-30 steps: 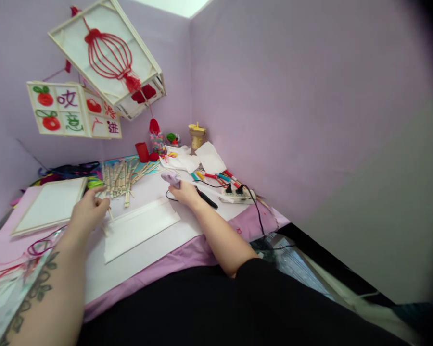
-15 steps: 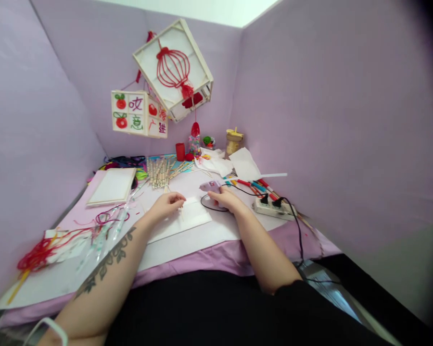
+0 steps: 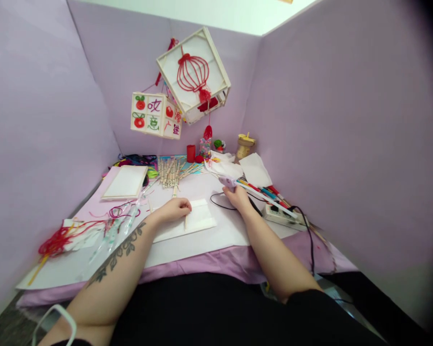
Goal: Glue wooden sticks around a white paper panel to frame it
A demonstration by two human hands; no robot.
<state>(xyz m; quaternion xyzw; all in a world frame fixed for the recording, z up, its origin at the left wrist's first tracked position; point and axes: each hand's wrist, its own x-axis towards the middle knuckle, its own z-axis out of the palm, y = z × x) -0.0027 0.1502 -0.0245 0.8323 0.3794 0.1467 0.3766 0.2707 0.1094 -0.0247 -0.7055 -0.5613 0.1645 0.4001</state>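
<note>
Glue gun handle hidden by right hand; stick top (blurred) behind left hand.

Two lanterns hang at upper centre. Mid-frame are two hands, one glue gun, one red cup and uncountably many sticks; left of centre, one frame; right, one power strip.

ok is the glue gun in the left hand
No, the right hand holds the glue gun, while the left hand pinches a thin stick.

Free room above the right end of the white panel, black cable alongside
</note>
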